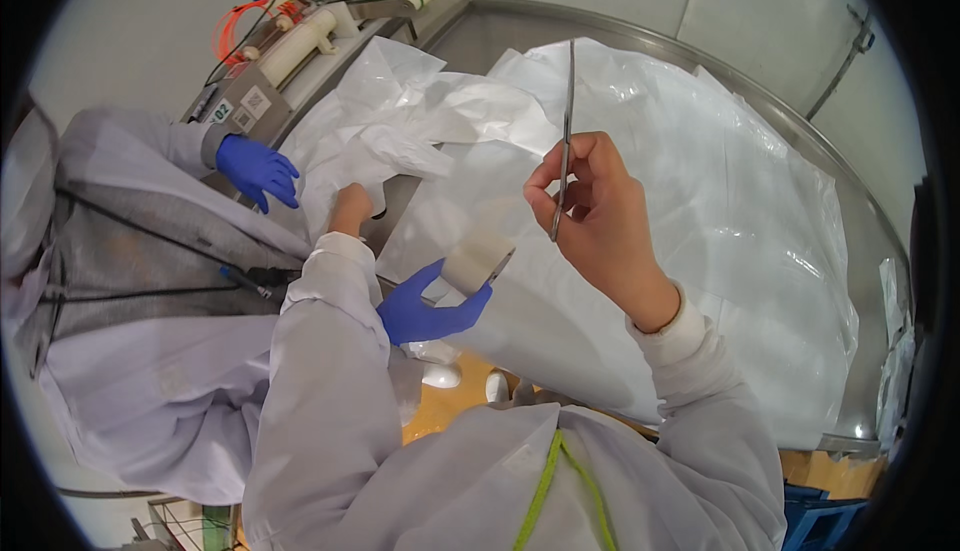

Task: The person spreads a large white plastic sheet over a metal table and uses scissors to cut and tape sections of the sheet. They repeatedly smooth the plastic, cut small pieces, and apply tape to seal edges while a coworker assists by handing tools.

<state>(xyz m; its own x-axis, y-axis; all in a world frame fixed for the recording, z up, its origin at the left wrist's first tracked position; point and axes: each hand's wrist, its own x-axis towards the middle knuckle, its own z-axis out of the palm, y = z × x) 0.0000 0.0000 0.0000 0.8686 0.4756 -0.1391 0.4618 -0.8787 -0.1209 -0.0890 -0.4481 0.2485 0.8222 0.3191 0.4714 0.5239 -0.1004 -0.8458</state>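
My right hand is raised over the white plastic sheeting, its fingers pinched round a long, thin metal tool shaped like tweezers. The tool stands almost upright in the picture, one end sticking out far above my fingers. At the left end of the sheeting, my left hand is closed against a crumpled white part of it. What its fingers hold is hidden, and a small dark curved thing shows beside it.
Left of me, a co-worker has one blue-gloved hand near the crumpled plastic. Another blue-gloved hand holds a cream-coloured roll by my left forearm. A steel table with a raised rim carries the sheeting. A small conveyor machine stands far left.
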